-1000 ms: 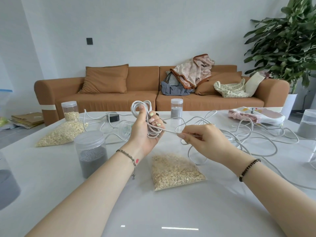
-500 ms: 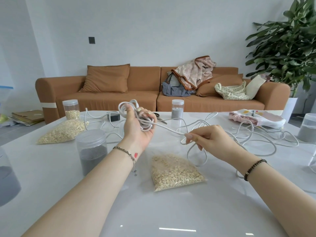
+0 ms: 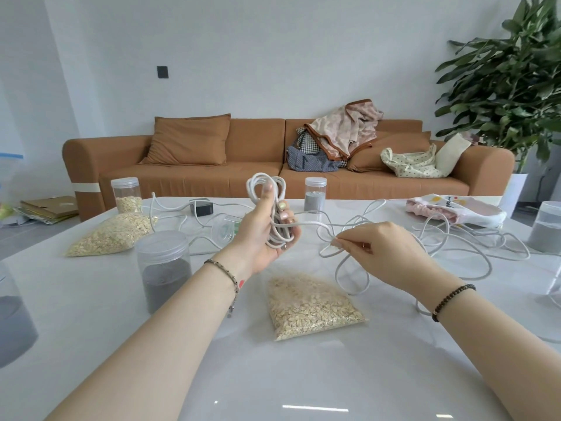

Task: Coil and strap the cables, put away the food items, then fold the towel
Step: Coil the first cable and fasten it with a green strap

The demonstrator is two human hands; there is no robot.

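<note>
My left hand (image 3: 263,235) grips a coiled bundle of white cable (image 3: 274,189) held upright above the table. From the coil a strand runs right to my right hand (image 3: 384,253), which pinches it between thumb and fingers. The loose rest of the white cable (image 3: 473,247) sprawls tangled over the right of the table. A clear bag of oats (image 3: 309,305) lies in front of me, and another oat bag (image 3: 112,233) lies at the left. A crumpled pink and white towel (image 3: 455,208) lies at the far right.
On the white table (image 3: 273,375) stand lidded jars: grey-filled ones (image 3: 164,268) (image 3: 315,194) (image 3: 546,226), one with oats (image 3: 127,194). A black adapter (image 3: 202,208) and a clear container on its side (image 3: 226,230) sit behind my left hand. An orange sofa (image 3: 212,159) stands beyond.
My left hand has turned the coil back upright after tilting it left. My right hand has slid right and down along the strand, drawing more cable in.
</note>
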